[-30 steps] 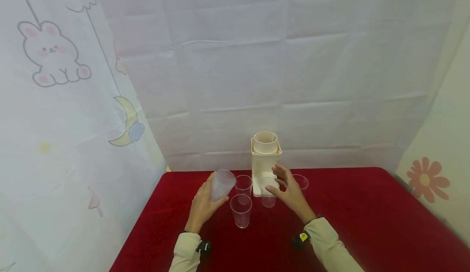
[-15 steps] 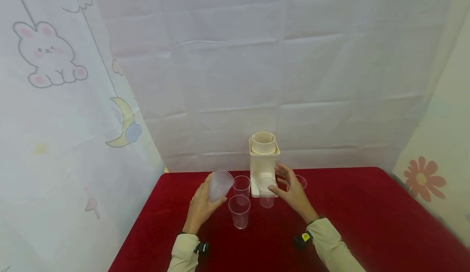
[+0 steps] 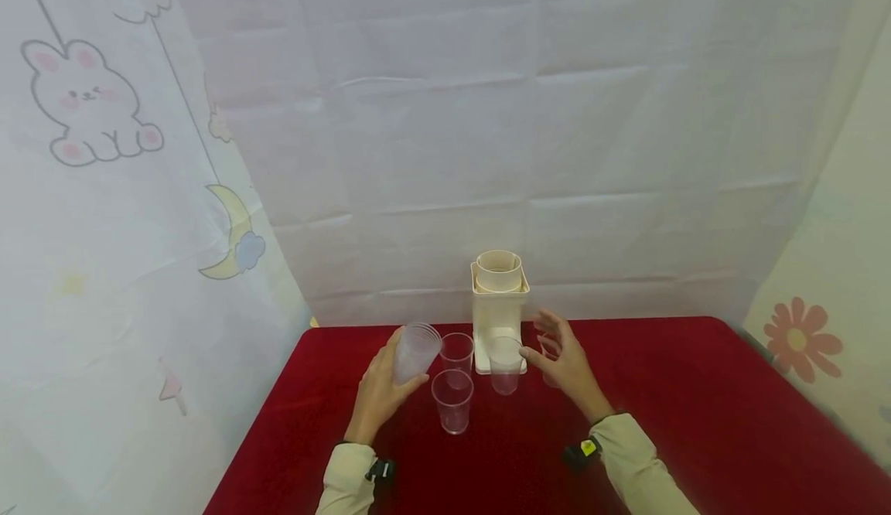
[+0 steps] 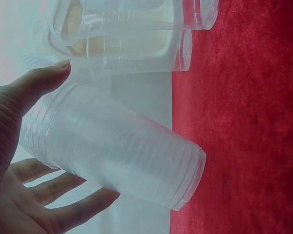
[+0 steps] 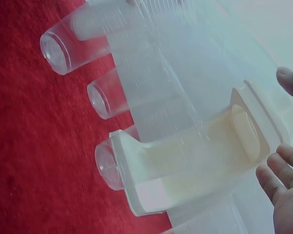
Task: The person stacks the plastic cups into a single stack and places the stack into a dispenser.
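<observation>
Pale sheeting (image 3: 431, 136) hangs behind a red counter (image 3: 703, 399) of clear cups

From where I stand, a cartoon rabbit (image 3: 87, 101) shows at the upper left of the frame, a coral flower (image 3: 797, 339) at the lower right. Just below centre, a cream dispenser (image 3: 496, 310) stands upright, round collar on top. Left of it is the stack of clear plastic cups (image 3: 414, 354), tilted and held in the left grip (image 3: 378, 393) between thumb and fingers. Beside the stack stand the rear cup (image 3: 456, 354) and, lower in the frame, the front cup (image 3: 453, 410); the middle cup (image 3: 504, 372) stands before the dispenser. A fourth cup (image 3: 550, 380) is partly hidden by the right grip (image 3: 569, 362), which is wide and holds nothing I can see; whether it touches that cup I cannot tell.

To my eye, the step in hand is setting out single cups from the stack. A next move would call for the right grip to avoid knocking those light cups, with the stack held steady.
</observation>
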Motion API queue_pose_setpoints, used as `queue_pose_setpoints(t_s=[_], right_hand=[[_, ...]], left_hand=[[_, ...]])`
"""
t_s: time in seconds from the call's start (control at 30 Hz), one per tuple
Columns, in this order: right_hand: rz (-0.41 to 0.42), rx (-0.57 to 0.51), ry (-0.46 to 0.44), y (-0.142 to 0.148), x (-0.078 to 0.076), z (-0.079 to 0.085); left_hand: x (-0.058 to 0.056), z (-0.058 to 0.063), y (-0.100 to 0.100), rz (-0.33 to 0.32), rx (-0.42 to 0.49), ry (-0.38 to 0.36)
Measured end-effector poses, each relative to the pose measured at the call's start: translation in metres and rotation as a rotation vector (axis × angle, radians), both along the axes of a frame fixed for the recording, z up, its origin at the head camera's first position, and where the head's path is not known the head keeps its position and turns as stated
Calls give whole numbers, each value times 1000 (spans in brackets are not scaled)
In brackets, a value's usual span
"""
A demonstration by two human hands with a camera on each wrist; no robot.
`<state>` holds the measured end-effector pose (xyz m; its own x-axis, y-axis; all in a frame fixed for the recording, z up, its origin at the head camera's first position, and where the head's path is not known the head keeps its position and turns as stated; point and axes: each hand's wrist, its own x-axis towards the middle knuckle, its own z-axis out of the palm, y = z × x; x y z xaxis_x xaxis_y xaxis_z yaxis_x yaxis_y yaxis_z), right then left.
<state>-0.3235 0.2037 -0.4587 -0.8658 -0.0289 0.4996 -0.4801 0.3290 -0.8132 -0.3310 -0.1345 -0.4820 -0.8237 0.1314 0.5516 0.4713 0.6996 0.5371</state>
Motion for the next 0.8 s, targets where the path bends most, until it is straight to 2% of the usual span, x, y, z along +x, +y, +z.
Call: queue_pose_setpoints(t_s=[0.27,0.53,0.8], right_hand=[[-21,11,-19,10,2,-2],[-54,22,22,20,0,-3],[-54,4,33,29,-2,-5]], left_hand=[[0,0,0,-3,10,-10],[-3,-2,-1,-5,7,20],[-2,-2,-1,4,2,10]])
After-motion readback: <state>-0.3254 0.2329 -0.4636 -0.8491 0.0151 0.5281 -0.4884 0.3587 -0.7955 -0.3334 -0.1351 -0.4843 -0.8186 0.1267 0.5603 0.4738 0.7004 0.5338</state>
